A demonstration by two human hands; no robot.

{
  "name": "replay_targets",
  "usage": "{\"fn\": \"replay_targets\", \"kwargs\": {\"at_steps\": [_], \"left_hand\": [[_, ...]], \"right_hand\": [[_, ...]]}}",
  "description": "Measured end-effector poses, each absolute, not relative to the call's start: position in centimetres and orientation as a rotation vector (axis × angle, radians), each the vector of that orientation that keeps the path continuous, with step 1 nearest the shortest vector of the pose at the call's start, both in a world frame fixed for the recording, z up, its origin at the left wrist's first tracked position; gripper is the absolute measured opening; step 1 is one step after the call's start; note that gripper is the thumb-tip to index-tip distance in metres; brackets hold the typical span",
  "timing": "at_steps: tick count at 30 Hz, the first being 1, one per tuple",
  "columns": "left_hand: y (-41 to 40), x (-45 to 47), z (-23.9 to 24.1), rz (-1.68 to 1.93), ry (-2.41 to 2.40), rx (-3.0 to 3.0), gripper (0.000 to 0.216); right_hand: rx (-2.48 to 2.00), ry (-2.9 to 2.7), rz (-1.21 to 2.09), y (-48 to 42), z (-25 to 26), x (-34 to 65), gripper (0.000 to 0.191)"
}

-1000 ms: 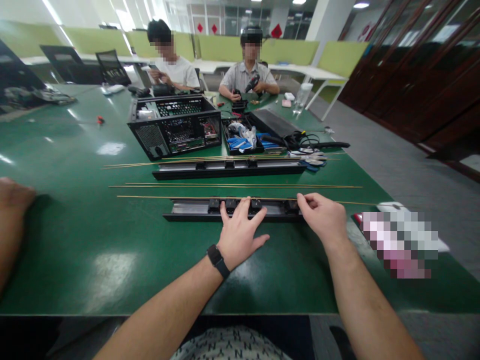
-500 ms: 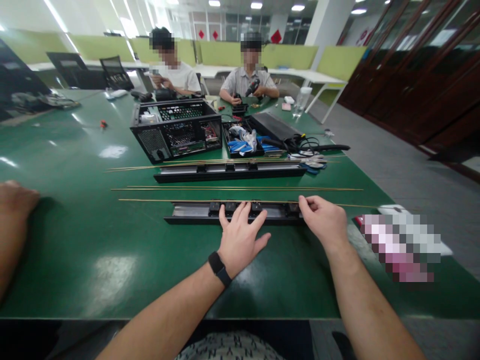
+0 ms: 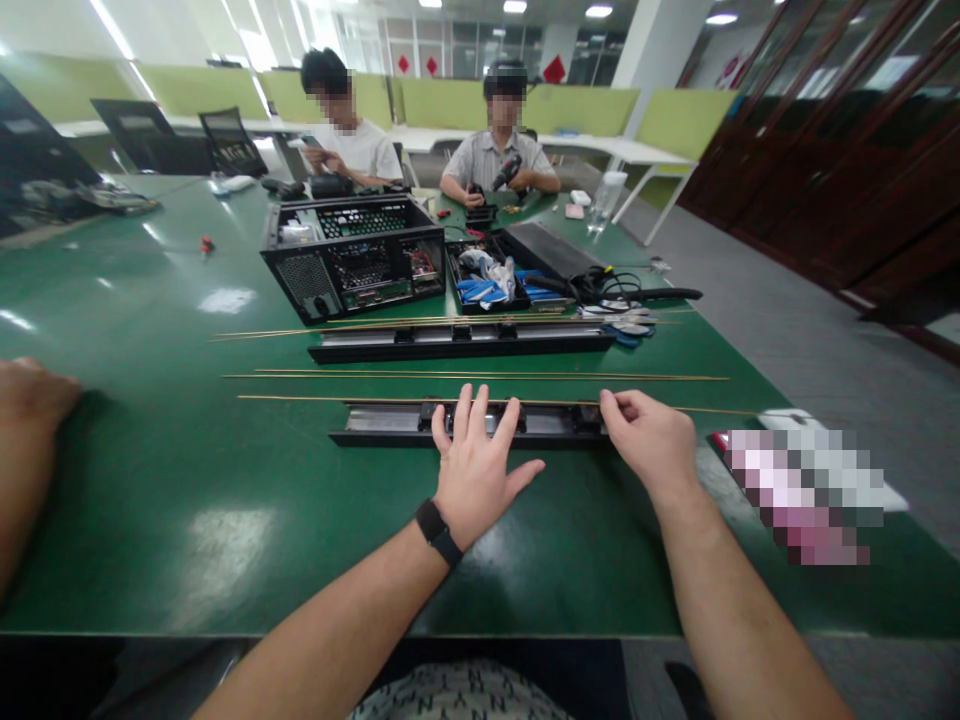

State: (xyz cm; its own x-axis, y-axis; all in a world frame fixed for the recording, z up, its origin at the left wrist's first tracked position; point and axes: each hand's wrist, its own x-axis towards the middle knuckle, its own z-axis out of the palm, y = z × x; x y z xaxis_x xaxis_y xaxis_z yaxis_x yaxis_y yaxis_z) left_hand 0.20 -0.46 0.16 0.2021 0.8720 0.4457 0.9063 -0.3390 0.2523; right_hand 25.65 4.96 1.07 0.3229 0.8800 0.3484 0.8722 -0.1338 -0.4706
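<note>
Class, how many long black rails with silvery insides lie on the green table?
2. The near rail is beneath the left hand, which covers part of it; the far rail lies in front of the computer case. No others show.

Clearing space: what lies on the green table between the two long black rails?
In the head view, two thin golden rods lie there; a third runs along the far edge of the nearer rail.

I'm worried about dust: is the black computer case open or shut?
Open: the case has an uncovered side, with parts visible inside.
</note>
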Motion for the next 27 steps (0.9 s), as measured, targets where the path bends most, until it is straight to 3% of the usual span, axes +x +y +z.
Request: {"fn": "replay_targets", "kwargs": {"at_steps": [4,27], "left_hand": [[-0.25,0.1,0.04,-0.694,-1.778,-2.412,0.084],[-0.32,0.11,0.19,-0.657,-1.784,-2.41,0.084]], "right_hand": [[-2.006,-1.539,0.022,4.96,1.13,25.64,0.039],[-1.984,-1.533,-0.048,4.9,1.06,25.88,0.037]]}}
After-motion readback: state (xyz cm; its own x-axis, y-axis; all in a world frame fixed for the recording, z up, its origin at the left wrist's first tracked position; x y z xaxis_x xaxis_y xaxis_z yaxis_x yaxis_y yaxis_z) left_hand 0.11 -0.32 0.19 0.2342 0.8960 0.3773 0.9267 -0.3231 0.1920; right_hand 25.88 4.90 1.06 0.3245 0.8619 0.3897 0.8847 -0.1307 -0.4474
